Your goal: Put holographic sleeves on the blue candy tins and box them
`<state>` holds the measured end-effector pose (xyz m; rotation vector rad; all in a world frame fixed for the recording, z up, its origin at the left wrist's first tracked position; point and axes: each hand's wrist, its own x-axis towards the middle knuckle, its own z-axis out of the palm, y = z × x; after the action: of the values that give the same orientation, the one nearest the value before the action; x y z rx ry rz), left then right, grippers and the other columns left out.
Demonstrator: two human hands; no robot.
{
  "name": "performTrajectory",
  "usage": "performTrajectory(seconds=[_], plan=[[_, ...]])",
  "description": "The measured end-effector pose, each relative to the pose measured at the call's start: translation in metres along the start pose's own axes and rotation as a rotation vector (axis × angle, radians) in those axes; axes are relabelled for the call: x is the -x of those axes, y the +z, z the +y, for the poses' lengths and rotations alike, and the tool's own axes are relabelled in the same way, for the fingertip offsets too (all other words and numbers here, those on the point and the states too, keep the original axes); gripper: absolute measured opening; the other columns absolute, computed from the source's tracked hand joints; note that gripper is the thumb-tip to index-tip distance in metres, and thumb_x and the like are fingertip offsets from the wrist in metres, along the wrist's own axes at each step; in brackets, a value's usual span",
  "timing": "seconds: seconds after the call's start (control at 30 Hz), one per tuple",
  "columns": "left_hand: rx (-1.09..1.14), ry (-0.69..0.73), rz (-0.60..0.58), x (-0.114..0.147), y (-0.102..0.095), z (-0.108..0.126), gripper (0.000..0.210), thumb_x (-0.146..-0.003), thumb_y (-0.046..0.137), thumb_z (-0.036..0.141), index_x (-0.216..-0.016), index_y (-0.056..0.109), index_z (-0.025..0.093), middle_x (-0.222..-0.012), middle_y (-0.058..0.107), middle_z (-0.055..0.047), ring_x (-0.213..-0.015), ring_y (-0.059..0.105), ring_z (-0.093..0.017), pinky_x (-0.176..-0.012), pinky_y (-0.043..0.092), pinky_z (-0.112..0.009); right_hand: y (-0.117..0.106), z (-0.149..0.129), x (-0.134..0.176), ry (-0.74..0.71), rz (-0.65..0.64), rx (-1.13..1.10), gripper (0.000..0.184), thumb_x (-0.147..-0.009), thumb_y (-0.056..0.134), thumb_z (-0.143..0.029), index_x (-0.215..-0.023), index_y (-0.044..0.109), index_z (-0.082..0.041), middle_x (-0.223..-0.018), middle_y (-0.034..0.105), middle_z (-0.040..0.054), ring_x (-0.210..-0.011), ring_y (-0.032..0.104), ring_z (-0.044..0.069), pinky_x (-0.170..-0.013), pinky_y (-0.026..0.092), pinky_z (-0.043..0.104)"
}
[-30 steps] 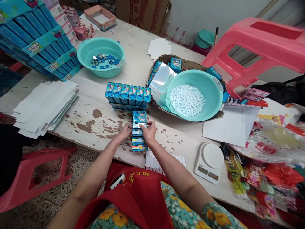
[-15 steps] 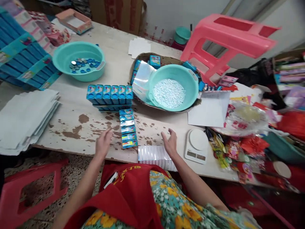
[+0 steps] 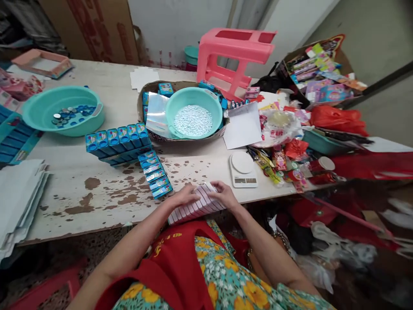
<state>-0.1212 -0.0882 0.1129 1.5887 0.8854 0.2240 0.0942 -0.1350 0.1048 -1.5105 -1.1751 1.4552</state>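
Note:
At the table's front edge, right against my body, lies a white striped block (image 3: 197, 208), which looks like a sheet or stack of narrow white strips with dark lines between them. My left hand (image 3: 186, 196) grips its far left side with fingers bent. On the far right corner, my right hand (image 3: 225, 196) has its thumb and fingers closed round the edge. Left of my hands runs a row of small blue boxes (image 3: 156, 174) with shiny tops. Behind that row, several upright blue boxes (image 3: 118, 140) stand side by side.
A green basin (image 3: 64, 112) holds blue and silver discs. Another basin (image 3: 193, 95), full of white tablets, sits in a cardboard box (image 3: 141, 110). To the right are a white scale (image 3: 243, 168), a pink stool (image 3: 237, 49) and piled packets (image 3: 274, 161). White sheets (image 3: 24, 193) are stacked at left.
Both hands have come together onto the white striped block and taken hold of it; it now sits tilted. Before, they were apart, the left over bare table. The view has turned to the right.

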Motion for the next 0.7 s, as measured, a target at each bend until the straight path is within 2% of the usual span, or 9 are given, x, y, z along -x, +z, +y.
performTrajectory(seconds=[0.07, 0.2, 0.27, 0.33, 0.4, 0.5, 0.6, 0.67, 0.7], plan=[[0.078, 0.055, 0.119, 0.019, -0.015, 0.000, 0.040, -0.075, 0.053, 0.044, -0.097, 0.065, 0.014, -0.092, 0.068, -0.005, -0.082, 0.059, -0.021, -0.073, 0.046, -0.029, -0.012, -0.015, 0.012, -0.003, -0.088, 0.045, 0.051, -0.051, 0.078, -0.033, -0.097, 0.063, -0.016, -0.092, 0.066, 0.0028, -0.083, 0.060, 0.016, -0.076, 0.046, 0.029], [0.117, -0.012, 0.483, 0.078, -0.059, -0.011, 0.041, -0.071, 0.057, 0.042, -0.100, 0.063, 0.013, -0.091, 0.066, -0.004, -0.080, 0.058, -0.020, -0.071, 0.046, -0.028, -0.031, -0.018, 0.038, 0.231, -0.257, 0.096, 0.037, -0.047, 0.079, -0.038, -0.070, 0.065, -0.013, -0.067, 0.065, -0.0001, -0.063, 0.058, 0.015, -0.063, 0.046, 0.028], [0.102, -0.077, 0.614, 0.110, -0.072, -0.023, 0.041, -0.069, 0.059, 0.042, -0.096, 0.064, 0.011, -0.086, 0.066, -0.004, -0.078, 0.058, -0.019, -0.068, 0.045, -0.027, -0.030, -0.013, 0.051, 0.285, -0.219, -0.014, 0.040, -0.048, 0.079, -0.040, -0.076, 0.065, -0.014, -0.071, 0.067, 0.0016, -0.064, 0.060, 0.016, -0.063, 0.047, 0.028], [0.104, -0.144, 0.749, 0.141, -0.076, -0.035, 0.044, -0.067, 0.060, 0.043, -0.096, 0.063, 0.011, -0.083, 0.066, -0.004, -0.075, 0.058, -0.019, -0.064, 0.045, -0.026, -0.018, -0.007, 0.065, 0.267, -0.160, -0.208, 0.050, -0.051, 0.078, -0.043, -0.092, 0.064, -0.018, -0.088, 0.069, 0.0053, -0.074, 0.063, 0.018, -0.071, 0.049, 0.032], [0.120, -0.208, 0.857, 0.170, -0.070, -0.046, 0.047, -0.066, 0.060, 0.045, -0.099, 0.062, 0.011, -0.084, 0.067, -0.005, -0.074, 0.059, -0.020, -0.063, 0.046, -0.026, 0.005, 0.005, 0.081, 0.254, -0.143, -0.398, 0.057, -0.055, 0.075, -0.047, -0.104, 0.061, -0.023, -0.102, 0.067, 0.0072, -0.085, 0.064, 0.020, -0.079, 0.048, 0.037], [0.098, -0.284, 0.875, 0.215, -0.050, -0.060, 0.048, -0.065, 0.060, 0.047, -0.100, 0.062, 0.013, -0.088, 0.068, -0.005, -0.080, 0.061, -0.022, -0.068, 0.048, -0.028, 0.053, 0.037, 0.110, 0.327, -0.247, -0.467, 0.057, -0.055, 0.075, -0.045, -0.105, 0.062, -0.021, -0.104, 0.066, 0.0086, -0.089, 0.064, 0.023, -0.081, 0.048, 0.042], [0.053, -0.343, 0.786, 0.255, -0.017, -0.078, 0.049, -0.068, 0.057, 0.052, -0.101, 0.062, 0.017, -0.096, 0.068, -0.004, -0.092, 0.061, -0.026, -0.077, 0.049, -0.033, 0.095, 0.077, 0.138, 0.293, -0.228, -0.280, 0.055, -0.053, 0.074, -0.045, -0.100, 0.067, -0.017, -0.098, 0.068, 0.0072, -0.097, 0.061, 0.027, -0.085, 0.046, 0.041], [0.030, -0.453, 0.728, 0.274, 0.012, -0.092, 0.050, -0.065, 0.056, 0.054, -0.101, 0.062, 0.019, -0.099, 0.068, -0.005, -0.102, 0.059, -0.030, -0.084, 0.049, -0.037, 0.108, 0.100, 0.154, 0.295, -0.130, -0.079, 0.042, -0.054, 0.069, -0.046, -0.086, 0.071, -0.020, -0.087, 0.070, 0.0027, -0.094, 0.062, 0.029, -0.082, 0.047, 0.041], [-0.013, -0.507, 0.745, 0.279, 0.029, -0.099, 0.049, -0.065, 0.054, 0.056, -0.097, 0.064, 0.020, -0.096, 0.069, -0.005, -0.105, 0.058, -0.032, -0.086, 0.048, -0.039, 0.109, 0.110, 0.162, 0.304, -0.090, -0.009, 0.034, -0.054, 0.066, -0.046, -0.076, 0.072, -0.021, -0.080, 0.070, 0.0014, -0.090, 0.062, 0.031, -0.079, 0.048, 0.041]])
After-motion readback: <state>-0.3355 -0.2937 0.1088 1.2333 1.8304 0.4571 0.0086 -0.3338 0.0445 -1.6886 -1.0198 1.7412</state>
